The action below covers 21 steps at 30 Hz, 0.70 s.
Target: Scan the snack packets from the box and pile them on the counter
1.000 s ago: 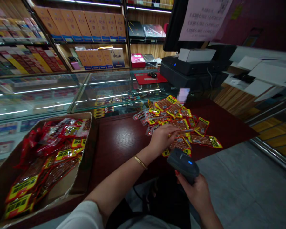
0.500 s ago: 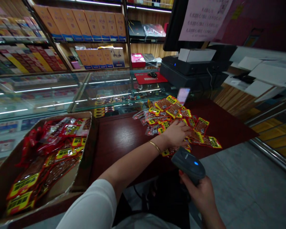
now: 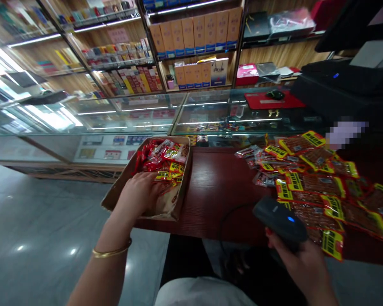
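My left hand [image 3: 142, 189], with a gold bangle at the wrist, reaches into a cardboard box [image 3: 184, 182] of snack packets. Its fingers curl down over red and yellow snack packets [image 3: 166, 175]; the fingertips are hidden. My right hand [image 3: 306, 259] is wrapped round the handle of a dark barcode scanner [image 3: 281, 221] with a lit blue light. The scanner's head is just left of a loose pile of snack packets [image 3: 319, 187] on the dark red counter [image 3: 215, 187]. Brown food shows through their clear wrapping.
A glass display case [image 3: 130, 114] runs behind the counter. On it are a red mat [image 3: 252, 100] with a computer mouse [image 3: 275, 94], and dark checkout equipment [image 3: 347, 93] at the right. Shelves of boxes [image 3: 188, 36] line the wall. A black cable [image 3: 225, 219] crosses the counter's front edge.
My left hand has left the packet pile and moved left into the box. The view has swung left. My right hand keeps hold of the barcode scanner.
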Tool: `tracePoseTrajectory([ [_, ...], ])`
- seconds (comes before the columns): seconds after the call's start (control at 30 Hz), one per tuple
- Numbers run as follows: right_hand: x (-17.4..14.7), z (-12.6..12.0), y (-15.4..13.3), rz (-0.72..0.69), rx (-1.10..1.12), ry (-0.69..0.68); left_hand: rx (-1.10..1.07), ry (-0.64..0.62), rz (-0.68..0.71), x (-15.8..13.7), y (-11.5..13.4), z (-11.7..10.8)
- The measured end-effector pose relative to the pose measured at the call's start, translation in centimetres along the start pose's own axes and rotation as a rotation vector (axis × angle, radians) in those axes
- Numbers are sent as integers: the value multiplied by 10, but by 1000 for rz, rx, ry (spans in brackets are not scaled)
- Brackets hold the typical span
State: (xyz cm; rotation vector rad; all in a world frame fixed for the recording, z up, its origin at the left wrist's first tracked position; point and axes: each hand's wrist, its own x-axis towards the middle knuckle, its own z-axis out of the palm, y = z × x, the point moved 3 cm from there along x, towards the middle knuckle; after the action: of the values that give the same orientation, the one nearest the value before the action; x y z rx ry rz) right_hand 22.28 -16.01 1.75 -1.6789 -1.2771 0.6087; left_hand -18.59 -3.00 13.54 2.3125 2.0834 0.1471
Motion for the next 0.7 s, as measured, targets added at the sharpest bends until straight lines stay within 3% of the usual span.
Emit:
tracePoseTrajectory([
  [0.1,0,6,-2,1,16,-22,170,-97,-70,-3,-39,12],
  [0.2,-1,8,-1,10,37,-27,245,-193,-134,-4,-53,21],
  [0.3,-3,9,-1,39,41,-26,240,-254,-178,-4,-48,23],
  [0.47,-4,10,-1,67,13,-24,279,-197,-213,-10,-29,13],
  [0.57,-4,9,0,63,19,-32,131,-90,-169,-20,-19,6],
  [0.63,-4,8,1,52,20,-26,-54,73,-179,-28,-11,0],
  [0.7,-3,7,2,37,10,-5,-285,285,-293,-37,-2,-5],
])
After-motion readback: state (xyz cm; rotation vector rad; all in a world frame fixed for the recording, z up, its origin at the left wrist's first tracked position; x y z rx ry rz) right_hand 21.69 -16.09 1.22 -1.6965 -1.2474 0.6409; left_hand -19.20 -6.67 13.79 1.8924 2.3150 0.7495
